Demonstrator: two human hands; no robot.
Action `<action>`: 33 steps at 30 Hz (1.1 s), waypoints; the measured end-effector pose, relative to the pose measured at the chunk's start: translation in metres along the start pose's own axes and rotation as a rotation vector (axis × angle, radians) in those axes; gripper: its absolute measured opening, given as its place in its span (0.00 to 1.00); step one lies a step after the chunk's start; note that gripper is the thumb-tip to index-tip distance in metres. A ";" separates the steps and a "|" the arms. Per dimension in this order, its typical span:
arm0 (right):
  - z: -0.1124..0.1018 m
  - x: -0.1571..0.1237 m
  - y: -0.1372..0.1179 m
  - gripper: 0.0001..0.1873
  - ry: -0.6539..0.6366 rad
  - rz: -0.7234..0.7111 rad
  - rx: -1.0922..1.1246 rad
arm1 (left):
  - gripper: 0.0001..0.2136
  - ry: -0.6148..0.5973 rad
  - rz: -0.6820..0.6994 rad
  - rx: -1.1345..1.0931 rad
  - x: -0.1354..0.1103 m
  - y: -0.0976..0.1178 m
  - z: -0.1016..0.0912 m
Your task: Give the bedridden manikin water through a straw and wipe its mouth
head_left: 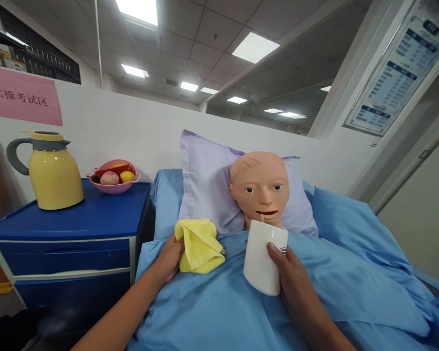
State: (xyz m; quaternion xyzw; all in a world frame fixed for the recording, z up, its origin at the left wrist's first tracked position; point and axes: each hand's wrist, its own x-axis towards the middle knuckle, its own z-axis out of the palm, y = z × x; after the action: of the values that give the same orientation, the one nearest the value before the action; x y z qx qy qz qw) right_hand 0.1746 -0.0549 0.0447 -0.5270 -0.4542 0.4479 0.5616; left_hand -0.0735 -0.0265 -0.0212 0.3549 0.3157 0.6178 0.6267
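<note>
My right hand [290, 268] is closed around a white mug [261, 258], tilted in front of a training manikin's head [261, 183]. A thin straw [262, 218] rises from the mug's rim to the manikin's slightly parted lips. Whether its tip is inside the mouth I cannot tell. My left hand [171, 258] grips a folded yellow towel [199, 246] by its left side, above the blue quilt [219, 312]; the fingers are partly hidden behind the cloth. The head leans against a lilac pillow [208, 180].
On the blue bedside cabinet [95, 214] at left stand a yellow thermos jug [56, 178] and a pink basket [119, 188] of fruit. A white wall [139, 126] with windows runs behind the bed. Another blue pillow or folded bedding [346, 214] lies at right.
</note>
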 end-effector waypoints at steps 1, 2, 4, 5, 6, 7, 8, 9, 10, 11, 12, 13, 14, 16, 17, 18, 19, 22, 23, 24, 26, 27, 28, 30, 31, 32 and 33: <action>0.000 0.000 0.001 0.34 0.013 -0.014 0.000 | 0.18 -0.004 0.002 0.004 0.000 0.000 0.000; -0.001 0.001 0.002 0.34 0.025 -0.029 -0.003 | 0.18 -0.010 0.004 0.005 -0.001 0.000 0.001; -0.002 0.001 0.004 0.34 0.049 -0.058 -0.015 | 0.18 -0.021 0.004 0.001 -0.001 0.001 0.001; -0.002 0.001 0.005 0.34 0.055 -0.067 -0.017 | 0.18 -0.021 0.003 -0.002 -0.001 0.001 0.001; -0.002 0.000 0.005 0.34 0.055 -0.072 -0.011 | 0.18 -0.017 0.001 -0.004 -0.001 0.001 0.001; -0.002 0.000 0.005 0.34 0.052 -0.073 0.005 | 0.18 -0.012 0.000 -0.005 -0.001 0.001 0.000; -0.002 -0.001 0.005 0.34 0.049 -0.073 0.025 | 0.18 -0.007 -0.001 -0.005 -0.001 0.001 0.000; -0.002 -0.001 0.005 0.34 0.046 -0.071 0.046 | 0.18 -0.004 -0.001 -0.005 0.000 0.000 0.000; -0.001 -0.002 0.005 0.34 0.044 -0.066 0.067 | 0.18 -0.005 0.000 -0.005 0.000 0.000 -0.001; -0.001 -0.002 0.005 0.34 0.048 -0.062 0.084 | 0.18 -0.008 -0.001 -0.006 0.001 0.000 -0.001; 0.000 -0.002 0.005 0.34 0.055 -0.056 0.098 | 0.18 -0.010 -0.003 -0.009 0.001 0.000 -0.002; 0.000 -0.001 0.005 0.34 0.066 -0.052 0.110 | 0.18 -0.012 -0.005 -0.012 0.001 -0.001 -0.002; 0.000 -0.001 0.005 0.34 0.075 -0.050 0.121 | 0.18 -0.012 -0.005 -0.013 0.002 -0.001 -0.003; 0.000 -0.001 0.005 0.34 0.086 -0.052 0.139 | 0.18 -0.011 -0.002 -0.015 0.002 -0.002 -0.003; 0.000 -0.002 0.005 0.33 0.095 -0.055 0.138 | 0.18 -0.008 0.001 -0.016 0.002 -0.002 -0.003; 0.001 -0.002 0.004 0.33 0.106 -0.057 0.130 | 0.18 -0.007 0.001 -0.015 0.002 -0.001 -0.003; 0.001 -0.003 0.004 0.33 0.117 -0.059 0.117 | 0.19 -0.006 0.000 -0.015 0.001 -0.001 -0.003; 0.001 -0.003 0.003 0.33 0.130 -0.065 0.083 | 0.20 -0.001 -0.009 -0.010 -0.001 0.001 -0.001; 0.001 -0.003 0.003 0.32 0.127 -0.069 0.082 | 0.20 0.001 -0.010 -0.009 -0.001 0.002 0.000; 0.001 -0.003 0.003 0.32 0.127 -0.071 0.085 | 0.20 0.003 -0.009 -0.010 -0.001 0.002 0.001; 0.001 -0.001 0.004 0.32 0.128 -0.068 0.096 | 0.20 0.010 -0.007 -0.008 -0.002 0.002 0.001; 0.001 -0.001 0.004 0.32 0.124 -0.064 0.101 | 0.20 0.012 -0.005 -0.007 -0.001 0.002 0.001; 0.001 0.000 0.004 0.32 0.115 -0.062 0.100 | 0.20 0.012 -0.003 -0.006 -0.001 0.001 0.000; 0.001 0.000 0.004 0.31 0.101 -0.063 0.091 | 0.19 0.010 -0.007 -0.004 -0.001 0.001 0.000; 0.001 0.000 0.004 0.31 0.103 -0.065 0.083 | 0.19 0.007 -0.009 -0.004 -0.001 0.000 -0.001; 0.001 0.000 0.003 0.31 0.109 -0.066 0.075 | 0.19 0.004 -0.010 -0.005 0.000 0.000 -0.001; 0.002 -0.001 0.003 0.31 0.113 -0.067 0.074 | 0.19 0.002 -0.010 -0.006 0.000 0.000 -0.001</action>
State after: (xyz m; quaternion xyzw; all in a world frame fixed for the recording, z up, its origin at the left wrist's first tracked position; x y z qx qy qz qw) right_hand 0.1728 -0.0550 0.0416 -0.5149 -0.4224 0.4148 0.6201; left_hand -0.0745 -0.0265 -0.0223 0.3509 0.3164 0.6159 0.6305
